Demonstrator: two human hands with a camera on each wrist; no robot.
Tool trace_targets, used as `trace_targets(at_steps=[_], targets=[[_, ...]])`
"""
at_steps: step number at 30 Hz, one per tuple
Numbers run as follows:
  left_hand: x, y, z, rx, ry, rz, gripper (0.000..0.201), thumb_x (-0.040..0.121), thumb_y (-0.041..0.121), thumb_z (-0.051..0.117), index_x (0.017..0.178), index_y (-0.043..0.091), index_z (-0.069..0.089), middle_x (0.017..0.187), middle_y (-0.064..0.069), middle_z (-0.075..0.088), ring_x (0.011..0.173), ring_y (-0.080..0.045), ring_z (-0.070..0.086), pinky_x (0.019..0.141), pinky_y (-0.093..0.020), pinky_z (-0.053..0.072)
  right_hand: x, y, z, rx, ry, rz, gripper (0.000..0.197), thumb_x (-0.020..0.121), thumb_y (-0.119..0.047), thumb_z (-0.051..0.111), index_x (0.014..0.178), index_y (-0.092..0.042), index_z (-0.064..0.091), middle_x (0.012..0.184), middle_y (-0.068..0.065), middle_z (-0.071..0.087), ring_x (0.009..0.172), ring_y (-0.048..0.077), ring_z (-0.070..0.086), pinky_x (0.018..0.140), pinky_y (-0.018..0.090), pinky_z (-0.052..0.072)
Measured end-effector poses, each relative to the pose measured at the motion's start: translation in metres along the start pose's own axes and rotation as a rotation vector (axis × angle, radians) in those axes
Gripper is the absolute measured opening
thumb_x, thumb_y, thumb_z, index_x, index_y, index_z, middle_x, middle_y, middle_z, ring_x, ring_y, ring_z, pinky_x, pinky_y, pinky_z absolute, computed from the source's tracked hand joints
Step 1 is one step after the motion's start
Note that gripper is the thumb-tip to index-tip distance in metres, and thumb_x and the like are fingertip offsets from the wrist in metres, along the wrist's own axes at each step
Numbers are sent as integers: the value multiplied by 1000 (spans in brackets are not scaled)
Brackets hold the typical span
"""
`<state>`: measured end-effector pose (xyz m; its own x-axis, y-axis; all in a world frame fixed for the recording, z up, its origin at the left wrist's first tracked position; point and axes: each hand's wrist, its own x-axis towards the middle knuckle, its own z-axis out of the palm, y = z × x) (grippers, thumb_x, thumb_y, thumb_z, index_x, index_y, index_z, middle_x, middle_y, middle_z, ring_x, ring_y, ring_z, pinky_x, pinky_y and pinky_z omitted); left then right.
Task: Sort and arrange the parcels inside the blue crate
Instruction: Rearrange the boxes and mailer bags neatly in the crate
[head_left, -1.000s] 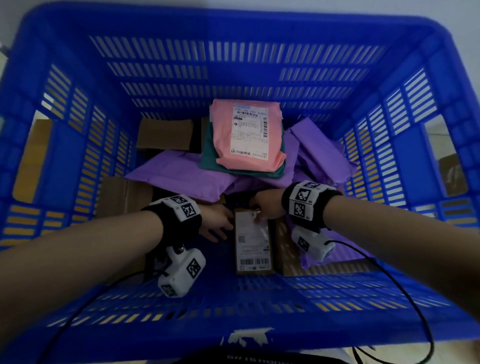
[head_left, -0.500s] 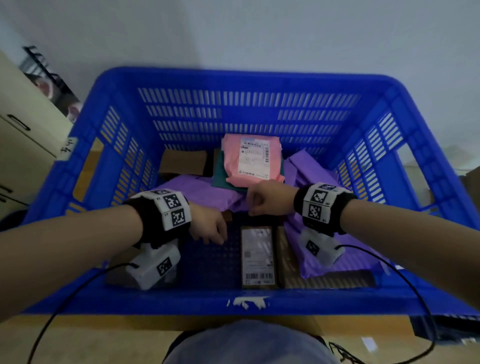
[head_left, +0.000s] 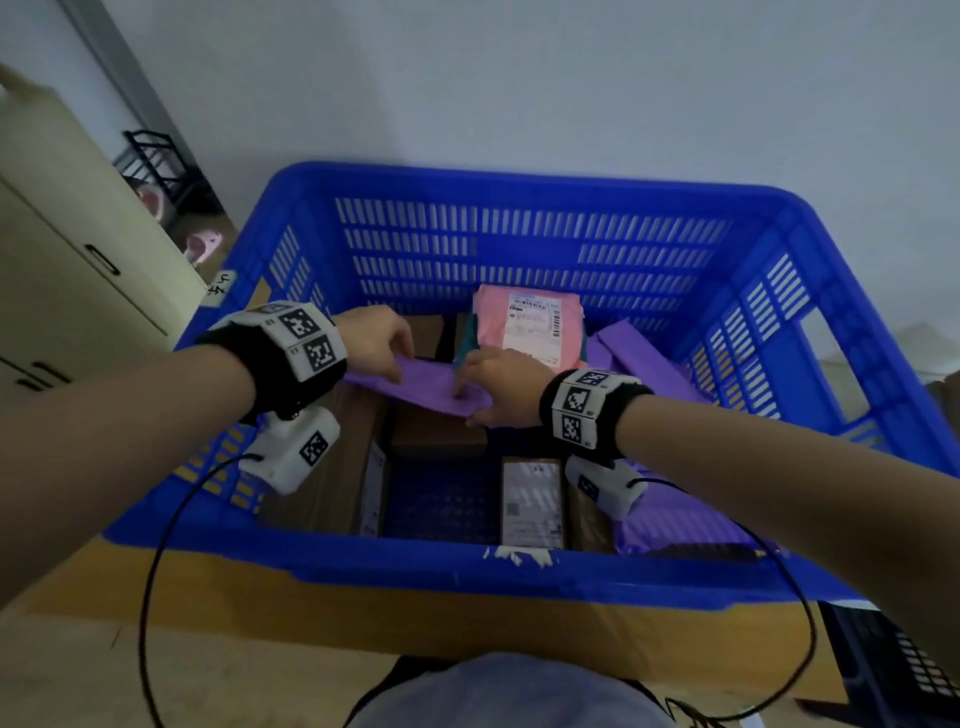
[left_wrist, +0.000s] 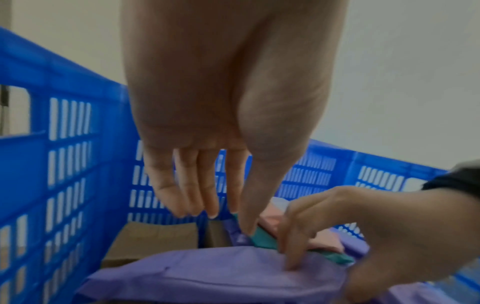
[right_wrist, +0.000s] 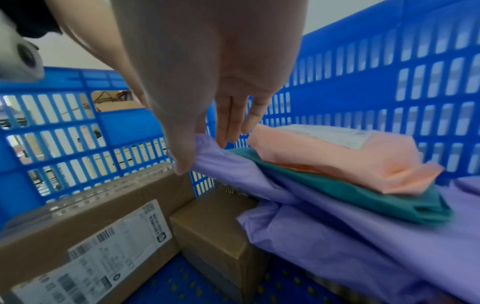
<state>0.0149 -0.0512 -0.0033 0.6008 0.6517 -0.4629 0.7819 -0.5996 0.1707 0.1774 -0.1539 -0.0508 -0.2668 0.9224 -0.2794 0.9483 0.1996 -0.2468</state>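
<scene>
blue crate (head_left: 524, 179) before pale wall, left hand (head_left: 376, 340) and right hand (head_left: 501, 387) both pinching purple parcel (head_left: 421, 382)

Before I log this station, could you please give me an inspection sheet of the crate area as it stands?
Surface: blue crate sits on a brown cardboard sheet; part of the crate floor shows bare.
Job's things: pink parcel lies on a green parcel, which lies on purple bags; cardboard boxes stand along the left side and near edge.
Clutter: torn white tape on the near rim.
Grippers: left hand and right hand both pinch the purple bag.
Cables: black cables run from both wrist cameras, outside the crate.
Surroundings: cream cabinet at left, pale wall behind.
</scene>
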Motion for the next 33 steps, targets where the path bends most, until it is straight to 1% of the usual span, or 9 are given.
trace_targets(at_steps=[3,6,9,12,16,19,26,30,33], targets=[[3,-4,3,5,-85,14,57,76,20,76,129,14,56,128,-4,59,116,-20,55,92,-25,42,0,-1,-3,56,21,14,25,84,-19,62,108,-17,69,119,5,61,111,26,57,93,34,45],[4,-3,5,53,-143,28,66,74,24,78,134,17,52,136,-3,54,123,-19,51,99,-27,42,0,1,-8,189,92,51,19,89,-13,57,101,-12,71,109,6,68,101,22,61,76,19,37],[5,-4,3,33,-110,64,60,73,24,79,128,18,57,129,-1,60,119,-17,55,99,-30,45,1,7,-16,396,205,59,16,90,-8,56,99,-5,70,100,8,70,93,21,62,67,11,34],[5,-7,-3,-7,2,112,40,76,24,76,115,18,66,112,1,68,100,-13,62,85,-27,48,1,12,-29,509,239,68,17,92,-6,53,100,-3,67,96,7,68,86,13,57,65,4,39],[4,-8,-15,-66,79,148,32,80,23,73,111,17,68,93,4,67,86,-10,60,76,-24,45,3,18,-45,764,262,100,11,91,2,53,96,1,63,85,18,61,79,21,55,66,18,46],[6,-7,-23,-66,127,150,35,81,23,72,114,14,67,98,-1,69,84,-10,57,75,-22,41,1,20,-58,900,334,93,9,91,5,53,89,-3,56,76,29,53,73,25,50,61,27,48],[10,-8,-38,-174,131,167,29,83,26,70,107,11,70,101,-3,69,94,-16,62,83,-27,46,-12,32,-87,1080,338,134,17,93,-2,54,80,-13,57,83,23,57,75,29,49,73,39,44],[9,10,-37,-307,-1,223,31,80,30,72,107,16,70,95,6,71,85,-5,64,74,-13,47,-25,44,-86,1162,331,189,18,93,-4,54,79,-15,56,60,-2,68,52,8,63,57,23,55],[9,24,-29,-444,-75,225,41,72,33,72,107,11,70,98,5,73,78,1,67,72,-11,53,-35,50,-81,1140,328,241,21,94,-4,53,76,-15,54,47,-8,58,37,2,49,40,14,43]])
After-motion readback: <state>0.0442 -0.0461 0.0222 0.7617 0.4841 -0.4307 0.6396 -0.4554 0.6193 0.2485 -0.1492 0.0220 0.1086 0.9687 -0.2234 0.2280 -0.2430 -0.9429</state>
